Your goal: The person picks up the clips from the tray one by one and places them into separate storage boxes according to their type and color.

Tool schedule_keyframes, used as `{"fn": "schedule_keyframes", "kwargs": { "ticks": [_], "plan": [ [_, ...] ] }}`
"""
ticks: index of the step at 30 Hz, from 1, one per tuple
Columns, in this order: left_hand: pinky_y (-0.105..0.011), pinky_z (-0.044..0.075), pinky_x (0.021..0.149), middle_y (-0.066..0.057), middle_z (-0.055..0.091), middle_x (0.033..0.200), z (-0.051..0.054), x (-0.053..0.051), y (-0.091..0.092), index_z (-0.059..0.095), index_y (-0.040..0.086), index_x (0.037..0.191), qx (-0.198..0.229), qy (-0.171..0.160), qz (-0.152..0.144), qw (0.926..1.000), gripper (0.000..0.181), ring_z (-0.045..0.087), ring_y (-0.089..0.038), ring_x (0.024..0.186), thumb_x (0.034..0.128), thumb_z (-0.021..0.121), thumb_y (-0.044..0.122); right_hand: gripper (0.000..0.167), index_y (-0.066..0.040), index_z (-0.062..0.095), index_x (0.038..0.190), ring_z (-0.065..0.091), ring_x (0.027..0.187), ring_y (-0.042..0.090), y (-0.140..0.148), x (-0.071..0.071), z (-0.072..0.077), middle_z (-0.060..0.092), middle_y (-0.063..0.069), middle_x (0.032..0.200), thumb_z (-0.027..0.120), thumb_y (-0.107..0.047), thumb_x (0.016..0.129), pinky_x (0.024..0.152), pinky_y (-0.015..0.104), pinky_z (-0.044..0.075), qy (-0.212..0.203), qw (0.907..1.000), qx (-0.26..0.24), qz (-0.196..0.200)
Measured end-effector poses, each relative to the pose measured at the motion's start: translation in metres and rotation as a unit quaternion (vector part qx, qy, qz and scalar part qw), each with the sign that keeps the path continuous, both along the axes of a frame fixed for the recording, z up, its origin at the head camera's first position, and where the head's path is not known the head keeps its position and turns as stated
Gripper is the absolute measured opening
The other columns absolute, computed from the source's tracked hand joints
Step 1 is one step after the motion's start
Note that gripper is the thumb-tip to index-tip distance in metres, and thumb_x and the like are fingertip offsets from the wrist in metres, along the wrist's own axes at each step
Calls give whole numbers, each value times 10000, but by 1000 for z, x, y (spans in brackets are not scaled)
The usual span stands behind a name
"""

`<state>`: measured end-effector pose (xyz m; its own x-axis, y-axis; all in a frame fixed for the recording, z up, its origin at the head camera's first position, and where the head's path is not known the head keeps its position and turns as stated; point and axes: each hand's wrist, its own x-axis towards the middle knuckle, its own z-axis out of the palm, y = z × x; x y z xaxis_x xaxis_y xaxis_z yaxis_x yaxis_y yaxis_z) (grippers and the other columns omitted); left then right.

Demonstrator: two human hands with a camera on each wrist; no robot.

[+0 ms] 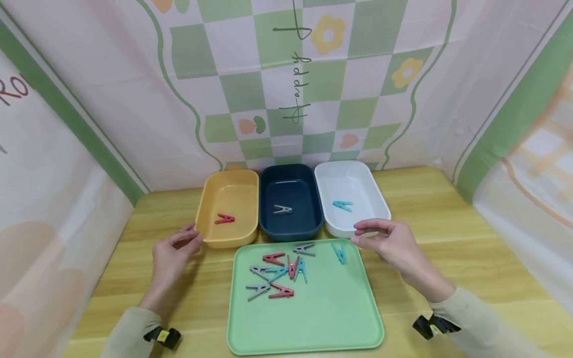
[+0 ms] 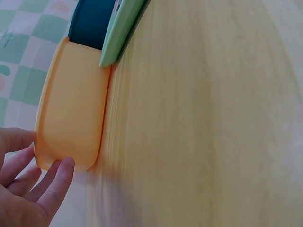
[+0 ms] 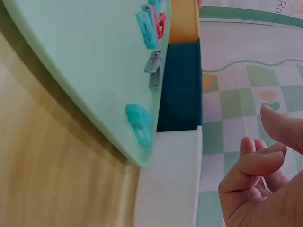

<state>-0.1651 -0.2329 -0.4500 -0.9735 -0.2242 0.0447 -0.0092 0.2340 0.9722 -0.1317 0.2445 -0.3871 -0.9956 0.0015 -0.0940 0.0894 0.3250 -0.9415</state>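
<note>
My left hand [image 1: 172, 256] is at the front left corner of the yellow bin [image 2: 71, 104], fingers spread and slightly bent; fingertips touch or nearly touch its rim. By the front right corner of the white bin [image 1: 380, 201] is my right hand [image 1: 398, 246], its fingers loosely bent around nothing. A red clothespin [image 1: 225, 219] lies in the yellow bin, a grey clothespin [image 1: 282, 209] in the dark blue bin [image 1: 291, 231], and a light blue clothespin [image 1: 342, 205] in the white one. Red, grey and light blue clothespins [image 1: 281, 291] lie scattered on the green tray [image 1: 331, 318].
The three bins stand side by side along the back of the wooden table [image 1: 416, 199], against a checked cloth [image 1: 286, 89]. The tray lies in front of them, close to their front walls. Cloth panels [image 1: 58, 199] rise at both sides.
</note>
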Motion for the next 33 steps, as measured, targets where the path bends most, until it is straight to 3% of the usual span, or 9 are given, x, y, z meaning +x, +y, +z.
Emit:
{"fn": "schedule_keyframes", "kwargs": {
  "ticks": [7,15,21,27,33],
  "plan": [
    [-288,665,785,-180,619,1449,0,0,0,710,-131,1183,69,7,28,10000,286,732,-51,949,927,785,-28,469,40,699,1255,549,639,86,0,5,-10,759,47,1064,880,-175,879,471,223,434,35,9998,44,-215],
    [-274,665,776,-163,627,1445,-1,-1,1,714,-125,1183,107,-18,72,9999,283,731,-49,951,930,786,-22,459,44,700,1248,478,543,68,-2,11,-18,758,91,1058,877,-146,870,448,222,436,64,9999,24,-105],
    [-273,664,781,-153,626,1449,0,0,2,712,-121,1193,143,-40,67,9999,294,724,-33,943,934,791,-6,479,32,700,1278,614,704,128,-4,13,-28,743,130,1133,879,-150,873,545,250,514,-99,9998,65,-128],
    [-271,663,779,-168,622,1450,1,0,1,709,-128,1191,130,-43,67,9999,292,726,-31,936,937,787,-5,489,13,700,1285,642,767,150,-3,15,-32,725,170,1179,882,-177,873,576,248,523,-235,9995,160,-166],
    [-271,657,818,-135,609,1477,1,0,0,711,-100,1210,97,-209,30,9997,292,717,-33,968,946,780,4,513,39,686,1295,686,868,159,-5,17,-38,734,152,1190,884,-166,869,684,257,586,-204,9994,255,-117]
  ]
}}
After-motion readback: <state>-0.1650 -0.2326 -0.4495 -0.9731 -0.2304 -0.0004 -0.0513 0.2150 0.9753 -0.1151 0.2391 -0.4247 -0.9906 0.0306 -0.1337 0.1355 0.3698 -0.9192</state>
